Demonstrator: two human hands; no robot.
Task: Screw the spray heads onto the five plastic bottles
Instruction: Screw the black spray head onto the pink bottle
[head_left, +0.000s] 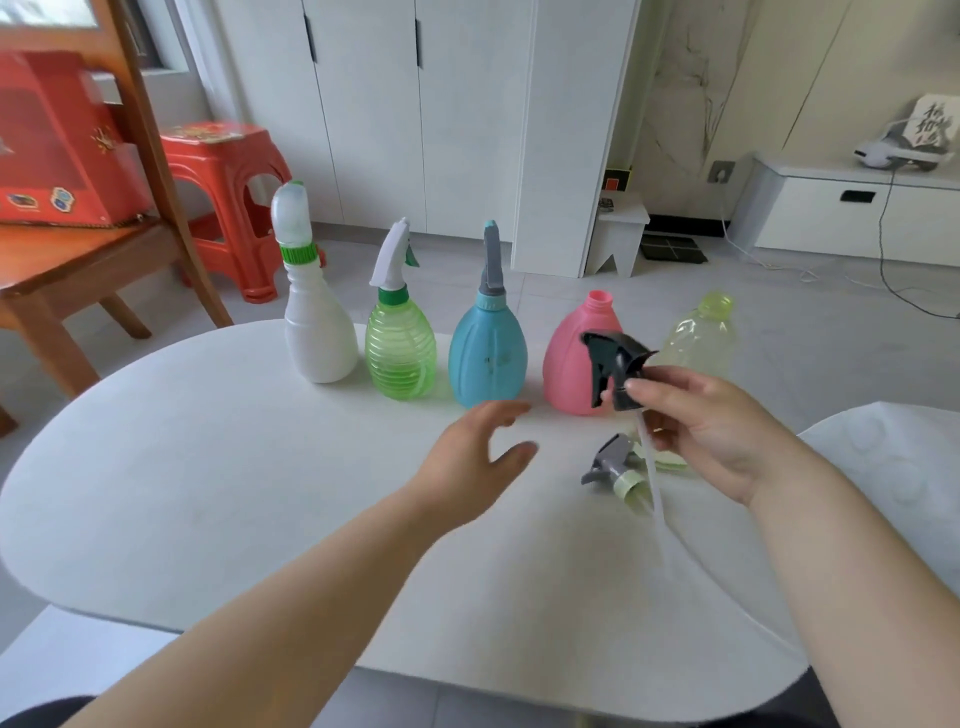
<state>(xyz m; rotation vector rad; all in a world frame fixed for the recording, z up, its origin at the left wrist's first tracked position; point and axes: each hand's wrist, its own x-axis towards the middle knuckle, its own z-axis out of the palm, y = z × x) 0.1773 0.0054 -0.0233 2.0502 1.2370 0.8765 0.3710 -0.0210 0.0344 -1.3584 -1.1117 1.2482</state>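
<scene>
Five bottles stand in a row at the far edge of the white table (208, 493). The white bottle (317, 332), the green bottle (400, 353) and the blue bottle (485, 353) carry spray heads. The pink bottle (569, 358) and the pale yellow bottle (701, 338) have bare necks. My right hand (711, 421) holds a black spray head (618, 369) with a white tube hanging down, in front of the pink bottle. My left hand (478, 457) hovers open over the table, just in front of the blue bottle. A grey spray head with a pale green collar (615, 467) lies on the table below my right hand.
A wooden chair (78, 270) with a red box (57, 145) stands at the left, a red plastic stool (228, 192) behind it. White cabinets (415, 114) line the back wall. A second white surface (893, 467) adjoins the table at right.
</scene>
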